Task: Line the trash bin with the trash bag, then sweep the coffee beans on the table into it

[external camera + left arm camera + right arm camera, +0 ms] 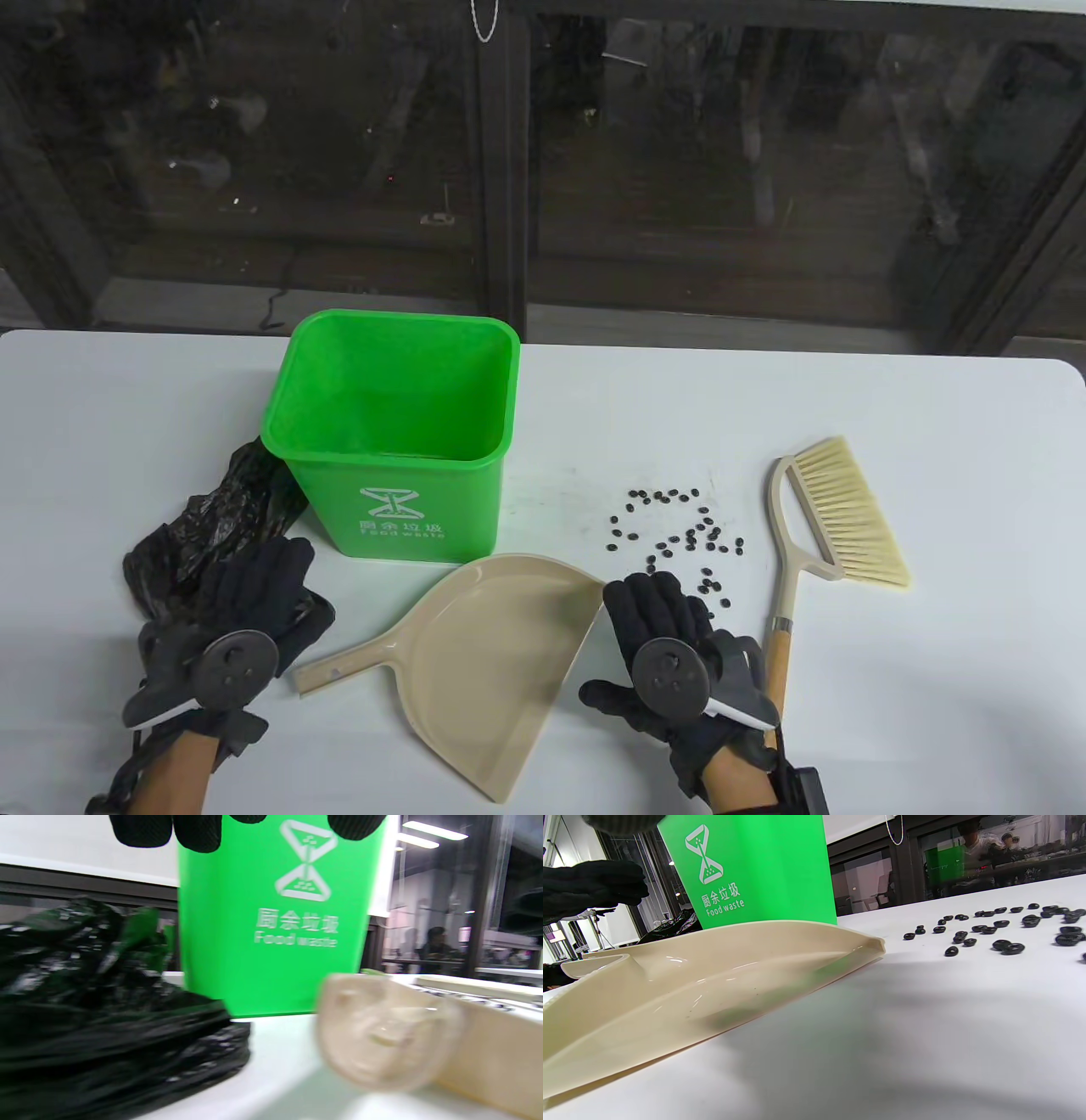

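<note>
Trash bin: green, upright at centre-left of the table view, mouth open toward us; we see bare green walls inside and no liner, so the lining step is not yet done.
Trash bag: black, crumpled in a heap on the white table at the lower left of the frame, one end touching the bin's lower left side.
Left hand: lies on the near end of the bag at lower left; its fingers reach forward over the plastic fairly straight, and we cannot tell whether they pinch any of it.
Right hand: flat at lower centre-right, fingers straight and together, holding nothing, thumb out toward the dustpan, fingertips just short of the nearest beans.
Coffee beans: scattered loose on the table right of the bin, between the dustpan lip and the brush; none swept up.
Dustpan: beige, empty, lying between our two hands, handle pointing lower left.
Brush: at the right of the frame, bristles up and right, handle running down beside our right hand; untouched.
Done so far: nothing we can see.
Left to do: open the bag, fit it over the bin's rim, then sweep the beans into the pan and tip them in.
Step in hand: we judge it to be picking up the bag.
</note>
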A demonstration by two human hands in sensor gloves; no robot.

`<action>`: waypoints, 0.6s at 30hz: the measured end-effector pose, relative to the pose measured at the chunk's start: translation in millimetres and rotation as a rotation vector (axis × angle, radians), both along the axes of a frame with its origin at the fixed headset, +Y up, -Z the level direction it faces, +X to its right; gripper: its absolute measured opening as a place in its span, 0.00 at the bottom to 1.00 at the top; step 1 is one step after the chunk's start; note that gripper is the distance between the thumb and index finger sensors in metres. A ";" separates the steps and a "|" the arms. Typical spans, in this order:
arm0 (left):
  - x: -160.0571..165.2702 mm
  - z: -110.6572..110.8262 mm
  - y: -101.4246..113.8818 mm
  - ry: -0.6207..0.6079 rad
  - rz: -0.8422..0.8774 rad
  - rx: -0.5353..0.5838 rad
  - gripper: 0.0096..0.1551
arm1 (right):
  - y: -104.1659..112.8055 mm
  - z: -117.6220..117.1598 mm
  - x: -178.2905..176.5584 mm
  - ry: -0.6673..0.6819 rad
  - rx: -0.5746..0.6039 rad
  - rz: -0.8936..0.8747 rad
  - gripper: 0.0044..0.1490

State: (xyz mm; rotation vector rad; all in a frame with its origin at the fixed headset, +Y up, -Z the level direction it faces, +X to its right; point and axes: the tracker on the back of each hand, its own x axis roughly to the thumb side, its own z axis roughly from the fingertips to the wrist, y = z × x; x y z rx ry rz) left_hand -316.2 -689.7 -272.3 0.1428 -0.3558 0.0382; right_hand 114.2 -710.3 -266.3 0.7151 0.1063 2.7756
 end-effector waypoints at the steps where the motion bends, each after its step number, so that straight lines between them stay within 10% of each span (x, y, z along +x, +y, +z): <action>1: -3.3 -2.0 -1.9 0.023 -0.010 -0.010 0.45 | -0.2 -0.2 -0.1 0.001 -0.002 0.000 0.63; 18: -14.9 -23.5 -50.7 0.173 -0.195 -0.415 0.47 | -0.5 -0.9 0.3 -0.004 -0.008 -0.002 0.63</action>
